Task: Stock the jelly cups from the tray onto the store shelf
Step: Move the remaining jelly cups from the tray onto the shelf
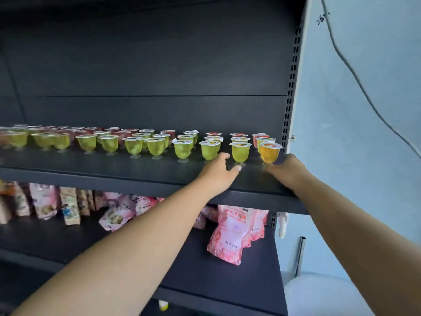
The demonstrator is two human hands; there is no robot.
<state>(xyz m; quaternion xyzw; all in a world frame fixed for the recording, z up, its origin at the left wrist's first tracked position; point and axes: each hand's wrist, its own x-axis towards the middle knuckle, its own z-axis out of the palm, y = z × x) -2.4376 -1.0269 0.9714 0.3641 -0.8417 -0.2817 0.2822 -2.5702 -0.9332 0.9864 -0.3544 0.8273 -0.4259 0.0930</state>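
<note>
Here, both bare arms reach up from the bottom of the frame to the dark metal store shelf [136, 172] that crosses the middle of the picture. The left hand [218, 172] lies just right of centre on the shelf surface, thumb stretched out toward the foot of a green jelly cup with a white foil lid [240, 152]; its fingers are mostly straight, and it holds nothing that shows. The right hand [288, 167] sits further right, near the shelf's end, with its fingers at the stem of an orange jelly cup with a white foil lid [270, 152]; the fingertips are turned away from the camera, so whether they pinch the stem or merely touch it cannot be told.

These two cups stand upright at the right end of a long front row of green jelly cups [134, 145] running off toward the left edge of the frame, where they blur. Behind them stand further rows, some with reddish contents.

Below, in the lower part of the frame, a second dark shelf carries pink plastic snack bags [234, 233] and other packets. At the upper right, a pale blue wall [364, 110] has a dark cable [355, 74] hanging across it.
</note>
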